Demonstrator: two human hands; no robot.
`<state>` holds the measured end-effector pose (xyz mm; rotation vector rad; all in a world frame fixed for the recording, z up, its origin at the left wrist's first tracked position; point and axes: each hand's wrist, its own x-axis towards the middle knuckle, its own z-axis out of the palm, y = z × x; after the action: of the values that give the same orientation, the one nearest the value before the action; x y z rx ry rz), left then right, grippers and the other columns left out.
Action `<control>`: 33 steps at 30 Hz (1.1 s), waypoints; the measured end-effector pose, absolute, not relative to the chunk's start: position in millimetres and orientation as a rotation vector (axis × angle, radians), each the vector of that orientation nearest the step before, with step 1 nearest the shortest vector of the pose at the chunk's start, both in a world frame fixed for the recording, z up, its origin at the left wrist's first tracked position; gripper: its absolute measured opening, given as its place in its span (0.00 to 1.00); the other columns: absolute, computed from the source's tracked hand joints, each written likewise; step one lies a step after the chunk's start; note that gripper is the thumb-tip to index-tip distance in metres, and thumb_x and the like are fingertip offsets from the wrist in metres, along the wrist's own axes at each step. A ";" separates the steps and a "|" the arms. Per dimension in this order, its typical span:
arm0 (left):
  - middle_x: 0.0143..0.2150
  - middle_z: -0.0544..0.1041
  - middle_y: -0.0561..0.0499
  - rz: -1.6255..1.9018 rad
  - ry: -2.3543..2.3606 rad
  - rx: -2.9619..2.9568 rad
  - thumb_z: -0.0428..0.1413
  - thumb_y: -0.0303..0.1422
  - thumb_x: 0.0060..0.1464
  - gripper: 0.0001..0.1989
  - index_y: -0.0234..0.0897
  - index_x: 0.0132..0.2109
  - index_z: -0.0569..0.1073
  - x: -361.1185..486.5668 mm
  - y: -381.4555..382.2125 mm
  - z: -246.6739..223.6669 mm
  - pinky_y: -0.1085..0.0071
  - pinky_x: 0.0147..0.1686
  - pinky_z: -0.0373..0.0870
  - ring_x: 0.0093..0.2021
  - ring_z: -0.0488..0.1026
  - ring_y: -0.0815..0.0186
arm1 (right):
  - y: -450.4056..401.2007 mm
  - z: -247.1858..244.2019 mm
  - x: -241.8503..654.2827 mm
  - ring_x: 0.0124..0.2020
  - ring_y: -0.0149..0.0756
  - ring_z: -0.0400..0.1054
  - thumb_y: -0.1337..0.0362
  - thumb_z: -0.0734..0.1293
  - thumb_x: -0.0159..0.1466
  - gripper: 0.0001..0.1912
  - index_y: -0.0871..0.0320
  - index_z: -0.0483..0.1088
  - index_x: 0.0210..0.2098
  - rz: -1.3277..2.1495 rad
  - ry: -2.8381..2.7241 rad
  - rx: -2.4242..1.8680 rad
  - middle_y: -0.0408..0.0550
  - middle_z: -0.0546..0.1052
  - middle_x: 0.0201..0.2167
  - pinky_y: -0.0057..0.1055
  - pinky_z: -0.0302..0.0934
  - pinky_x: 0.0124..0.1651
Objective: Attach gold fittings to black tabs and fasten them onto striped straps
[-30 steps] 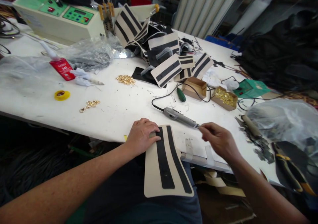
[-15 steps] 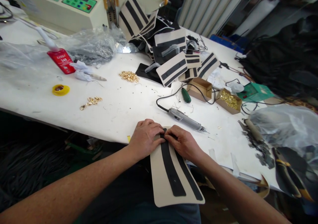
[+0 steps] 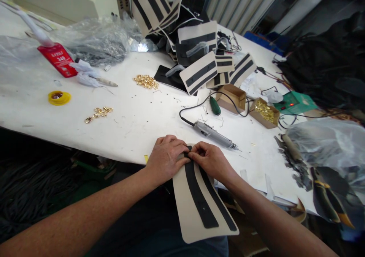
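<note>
Head view, panel: your beige panel (image 3: pixel 210 200) is flat, thin, round-cornered; upper end at the bench edge, between your hands, the rest slanting down over your lap.
Strips: two matte black bands run lengthwise on it; the inner strip (image 3: pixel 199 198) has a small pale dot near its lower end.
Left hand: your left hand (image 3: pixel 166 158) is clamped on the panel's upper end, thumb on the strip side.
Right hand: your right hand (image 3: pixel 209 160) has thumb and forefinger pinched on the strip's upper end; can't tell if a small part sits between.
Tool: grey corded tool (image 3: pixel 213 135), cylindrical, thin metal tip, lying just beyond your right hand.
Handle: dark green handle (image 3: pixel 215 106), smooth, bulbous, near the tool's cord.
Cartons: open brown carton (image 3: pixel 231 97); beside it, a second carton (image 3: pixel 252 114) of shiny gold bits.
Clasps: shiny gold clasps (image 3: pixel 145 81) heaped, a smaller scatter nearer you.
Left side: flat yellow ring (image 3: pixel 66 98); red bottle (image 3: pixel 58 59) with long white nozzle, against crinkled clear plastic.
Bench: white bench (image 3: pixel 128 124), specked with thread scraps.
</note>
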<state>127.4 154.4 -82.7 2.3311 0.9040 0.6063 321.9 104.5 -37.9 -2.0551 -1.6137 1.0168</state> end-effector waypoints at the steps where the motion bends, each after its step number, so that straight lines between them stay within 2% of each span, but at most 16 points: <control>1: 0.55 0.83 0.52 0.603 0.900 2.334 0.66 0.39 0.60 0.11 0.45 0.49 0.80 127.3 154.5 -83.0 0.51 0.56 0.63 0.58 0.70 0.53 | 106.1 -38.9 323.1 0.30 0.34 0.69 0.61 0.71 0.63 0.06 0.56 0.76 0.31 1.051 -1.583 -2.051 0.42 0.78 0.28 0.31 0.59 0.34; 6: 0.56 0.82 0.53 0.601 0.915 2.344 0.66 0.40 0.60 0.12 0.47 0.50 0.81 127.3 154.4 -85.1 0.51 0.57 0.63 0.59 0.69 0.52 | 115.6 -47.4 333.6 0.23 0.31 0.66 0.58 0.73 0.60 0.09 0.57 0.74 0.32 1.390 -1.401 -1.965 0.39 0.74 0.22 0.28 0.57 0.28; 8: 0.56 0.82 0.52 0.596 0.919 2.352 0.66 0.41 0.60 0.13 0.47 0.51 0.81 127.8 154.1 -85.8 0.51 0.57 0.63 0.59 0.69 0.52 | 117.2 -49.7 336.3 0.22 0.31 0.67 0.57 0.73 0.60 0.09 0.57 0.74 0.32 1.425 -1.397 -1.951 0.39 0.74 0.21 0.28 0.56 0.27; 16: 0.56 0.83 0.53 0.561 0.963 2.369 0.66 0.41 0.59 0.12 0.49 0.50 0.83 131.1 153.5 -83.5 0.50 0.55 0.66 0.58 0.71 0.52 | 104.3 -43.5 329.3 0.24 0.32 0.68 0.61 0.71 0.60 0.06 0.57 0.76 0.31 1.207 -1.472 -1.961 0.40 0.75 0.21 0.28 0.58 0.30; 23: 0.56 0.83 0.54 0.531 0.974 2.378 0.67 0.41 0.58 0.13 0.49 0.50 0.83 132.1 153.4 -81.0 0.50 0.56 0.67 0.58 0.72 0.52 | 96.0 -41.0 329.8 0.27 0.33 0.69 0.61 0.69 0.64 0.08 0.57 0.79 0.33 1.095 -1.597 -1.903 0.41 0.77 0.24 0.30 0.60 0.33; 26: 0.55 0.83 0.55 0.508 0.967 2.367 0.67 0.40 0.58 0.12 0.49 0.49 0.83 132.7 153.9 -79.8 0.51 0.56 0.67 0.57 0.72 0.52 | 96.0 -36.4 343.0 0.32 0.37 0.73 0.60 0.67 0.66 0.09 0.55 0.80 0.38 0.861 -1.643 -1.890 0.45 0.81 0.31 0.32 0.65 0.38; 28: 0.55 0.83 0.56 0.500 0.963 2.357 0.67 0.40 0.58 0.12 0.49 0.49 0.83 133.2 154.2 -78.9 0.51 0.57 0.66 0.57 0.72 0.53 | 98.4 -34.2 357.7 0.42 0.43 0.75 0.59 0.69 0.67 0.10 0.55 0.80 0.43 0.486 -1.709 -1.953 0.50 0.82 0.41 0.37 0.67 0.45; 30: 0.55 0.83 0.56 0.495 0.968 2.355 0.67 0.40 0.58 0.11 0.50 0.49 0.84 133.7 154.5 -77.7 0.50 0.58 0.66 0.57 0.72 0.53 | 103.6 -35.2 373.9 0.51 0.51 0.73 0.55 0.71 0.65 0.17 0.56 0.78 0.50 0.164 -1.829 -2.060 0.56 0.80 0.50 0.44 0.67 0.52; 33: 0.56 0.83 0.56 0.482 0.986 2.364 0.67 0.40 0.58 0.12 0.50 0.49 0.84 134.1 154.3 -75.7 0.50 0.57 0.66 0.58 0.71 0.53 | 114.1 -42.2 393.9 0.52 0.55 0.72 0.52 0.72 0.65 0.24 0.56 0.75 0.57 0.065 -1.980 -2.233 0.58 0.77 0.54 0.47 0.67 0.52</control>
<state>134.1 154.3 -75.7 2.3643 0.9863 0.4817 393.9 114.1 -42.2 -2.2335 -1.9800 0.0651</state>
